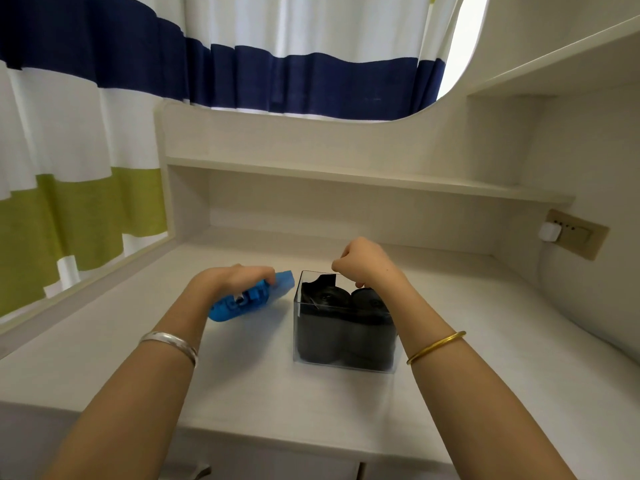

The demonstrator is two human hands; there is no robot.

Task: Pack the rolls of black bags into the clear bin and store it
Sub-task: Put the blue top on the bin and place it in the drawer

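On the table (104,358), black rolls (346,306) fill the clear bin (295,327); right hand (363,263) fingers curled above them, left hand (242,277) grips a blue item (249,301); storing remains.

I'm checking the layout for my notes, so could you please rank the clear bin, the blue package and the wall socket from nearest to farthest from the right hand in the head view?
From the right hand:
1. Clear bin, directly beneath the hand, holding the black rolls.
2. Blue package, to the left, under the left hand.
3. Wall socket, far right on the wall.
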